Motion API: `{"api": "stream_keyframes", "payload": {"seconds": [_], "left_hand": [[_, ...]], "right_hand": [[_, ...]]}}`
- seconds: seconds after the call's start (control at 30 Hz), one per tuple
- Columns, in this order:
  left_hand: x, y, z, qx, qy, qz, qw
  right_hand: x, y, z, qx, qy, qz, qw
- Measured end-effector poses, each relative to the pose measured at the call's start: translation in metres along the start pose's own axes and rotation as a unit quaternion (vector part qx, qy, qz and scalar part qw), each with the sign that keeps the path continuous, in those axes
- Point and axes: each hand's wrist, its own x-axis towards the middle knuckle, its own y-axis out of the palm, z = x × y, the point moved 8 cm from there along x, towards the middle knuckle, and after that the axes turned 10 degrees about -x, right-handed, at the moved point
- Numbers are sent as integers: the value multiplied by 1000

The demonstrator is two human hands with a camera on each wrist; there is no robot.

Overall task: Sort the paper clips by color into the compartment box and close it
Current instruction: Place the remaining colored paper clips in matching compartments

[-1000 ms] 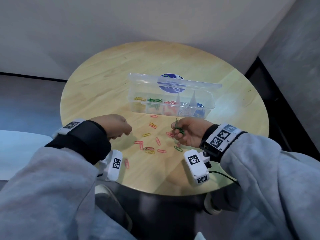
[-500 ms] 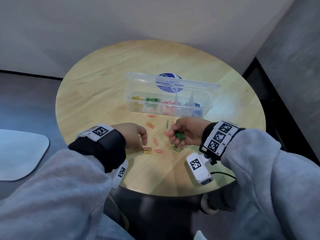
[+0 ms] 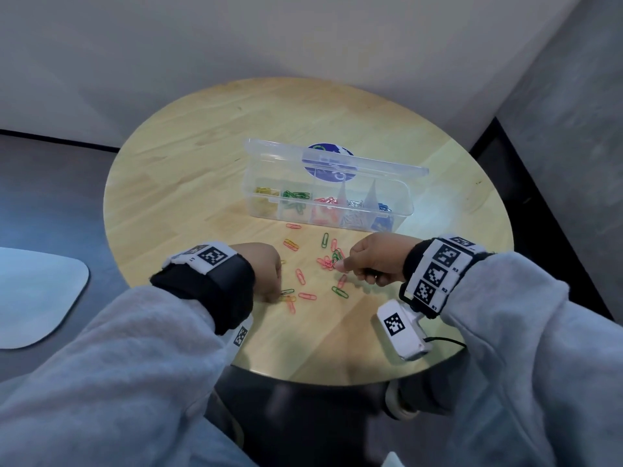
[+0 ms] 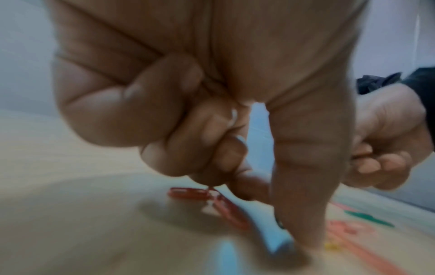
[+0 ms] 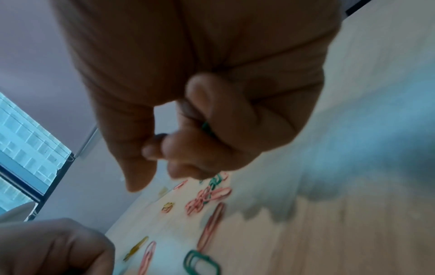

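Note:
The clear compartment box (image 3: pixel 397 215) stands open on the round table (image 3: pixel 188 183), its lid upright behind it, with yellow, green, red, silver and blue clips in separate cells. Several loose paper clips (image 3: pixel 300 276) lie between my hands. My left hand (image 3: pixel 274 291) is down on the near clips, fingers curled and thumb on the tabletop; red clips (image 4: pixel 188 193) sit at its fingertips. My right hand (image 3: pixel 340 264) keeps green clips (image 5: pixel 206 128) in its curled fingers and pinches at a green clip (image 3: pixel 336 256) in the red pile.
A lone green clip (image 3: pixel 325 240) and a yellow pair (image 3: pixel 290 245) lie nearer the box. The table's front edge (image 3: pixel 320 379) is close behind both wrists. A pale chair seat (image 3: pixel 37 298) sits at the left, below table level.
My left hand came down from hovering onto the near clips. My right hand lowered from holding a green clip upright and now reaches into the red and green pile.

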Motion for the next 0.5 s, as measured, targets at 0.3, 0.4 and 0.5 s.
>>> {"api": "stream_keyframes", "payload": {"seconds": [0.3,0.4,0.5], "left_hand": [[-10,-34,18,-99,-5,-49,994],[-9,-34,17,-184,12,-26,982],[-9,-38,15,-290,35,-13,956]], "right_hand": [[-2,-22,10,-147,-16,-138,979],[1,-23,19,-174,-25,-176,969],[5,-22,23,-205,-19,-184,961]]}}
